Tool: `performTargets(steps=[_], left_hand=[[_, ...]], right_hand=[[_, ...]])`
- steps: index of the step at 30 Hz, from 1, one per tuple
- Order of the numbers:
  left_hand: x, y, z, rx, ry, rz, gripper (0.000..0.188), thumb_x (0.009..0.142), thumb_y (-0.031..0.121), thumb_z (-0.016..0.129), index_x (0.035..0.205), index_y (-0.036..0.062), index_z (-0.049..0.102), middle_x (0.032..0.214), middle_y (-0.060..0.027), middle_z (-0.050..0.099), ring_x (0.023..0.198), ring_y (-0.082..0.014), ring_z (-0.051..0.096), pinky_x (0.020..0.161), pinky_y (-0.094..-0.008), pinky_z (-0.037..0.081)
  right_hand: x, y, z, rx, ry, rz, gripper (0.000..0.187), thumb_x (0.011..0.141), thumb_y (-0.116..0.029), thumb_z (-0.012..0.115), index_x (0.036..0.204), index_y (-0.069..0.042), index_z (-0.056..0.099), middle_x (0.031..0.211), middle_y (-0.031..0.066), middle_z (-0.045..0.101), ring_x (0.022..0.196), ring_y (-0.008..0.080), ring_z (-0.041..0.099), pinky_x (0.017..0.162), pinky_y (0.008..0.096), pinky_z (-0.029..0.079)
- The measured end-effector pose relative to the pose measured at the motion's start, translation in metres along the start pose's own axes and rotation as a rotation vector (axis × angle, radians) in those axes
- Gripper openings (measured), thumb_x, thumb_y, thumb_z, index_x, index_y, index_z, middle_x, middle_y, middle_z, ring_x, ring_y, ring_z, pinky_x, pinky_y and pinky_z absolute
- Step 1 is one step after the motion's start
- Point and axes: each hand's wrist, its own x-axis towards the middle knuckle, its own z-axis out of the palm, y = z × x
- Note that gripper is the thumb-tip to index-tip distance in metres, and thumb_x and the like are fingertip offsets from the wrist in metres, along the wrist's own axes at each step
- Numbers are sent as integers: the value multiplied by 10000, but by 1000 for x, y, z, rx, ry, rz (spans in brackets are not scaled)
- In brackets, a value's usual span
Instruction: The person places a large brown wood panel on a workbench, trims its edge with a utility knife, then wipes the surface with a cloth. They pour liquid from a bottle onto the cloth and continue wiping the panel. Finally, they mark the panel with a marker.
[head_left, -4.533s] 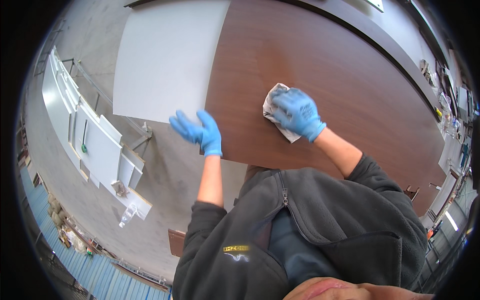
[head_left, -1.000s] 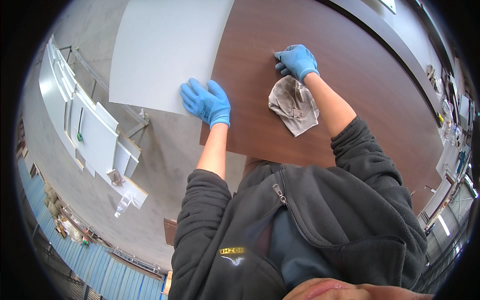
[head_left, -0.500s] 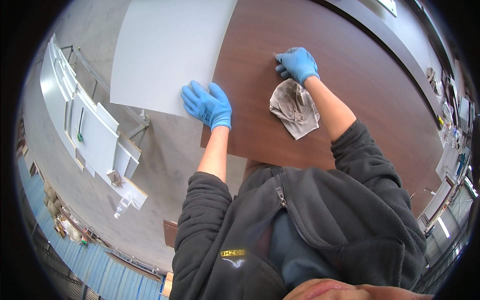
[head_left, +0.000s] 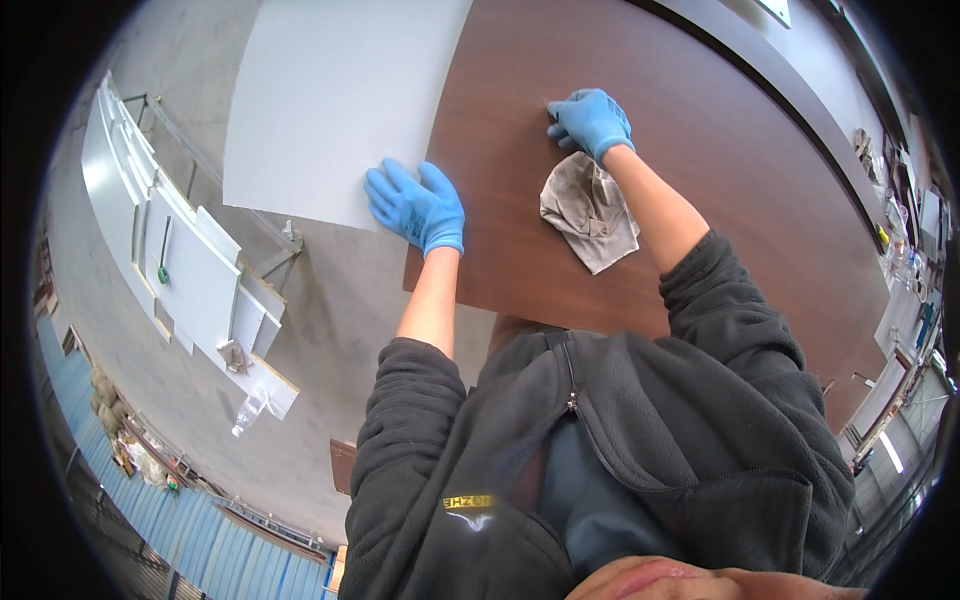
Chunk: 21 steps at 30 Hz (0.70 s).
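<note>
In a blue glove, my left hand (head_left: 415,205) lies with fingers spread on the near edge of a white panel (head_left: 335,110), beside where it meets a dark brown wood-look panel (head_left: 500,220). My right hand (head_left: 592,120), gloved the same way, is closed with fingertips pinched at the brown surface. Whatever those fingertips hold is too small to make out; a faint light mark shows on the panel by them. Just below that hand, partly under my right wrist, a crumpled grey-beige rag (head_left: 588,212) rests on the brown panel.
To the left, several white boards (head_left: 190,255) lie stacked, with a green-ended tool (head_left: 163,270), a crumpled cloth (head_left: 234,356) and a clear plastic bottle (head_left: 248,410) on them. A metal stand (head_left: 285,243) shows near the white panel. A dark raised strip (head_left: 760,80) runs along the far right.
My right hand has shifted very slightly, staying pinched at nearly the same spot. My left hand stays on the white panel, and the rag looks almost unmoved.
</note>
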Motion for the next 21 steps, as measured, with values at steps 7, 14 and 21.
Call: performTargets(steps=[7, 14, 21], left_hand=[[1, 1, -2, -25, -50, -31, 530, 1024, 329, 661, 1413, -25, 594, 1431, -291, 588, 1371, -480, 544, 1090, -610, 444], [3, 3, -3, -25, -57, -43, 536, 1022, 328, 659, 1420, -26, 596, 1452, -293, 575, 1383, -493, 528, 1100, -621, 438], [2, 2, -2, -38, -42, -42, 554, 1023, 339, 669, 1433, -26, 597, 1505, -311, 557, 1422, -509, 510, 1142, -637, 419]], right_hand=[[1, 6, 1, 32, -19, -5, 324, 1026, -331, 654, 1107, -42, 776, 979, 66, 866, 823, 191, 823, 758, 361, 612], [-2, 7, 2, 36, 6, 20, 288, 1025, -314, 657, 1077, -56, 772, 968, 45, 865, 798, 179, 816, 726, 355, 605], [-2, 6, 2, 38, -8, 113, 302, 1020, -328, 667, 1082, -49, 768, 966, 89, 860, 778, 195, 815, 686, 344, 596]])
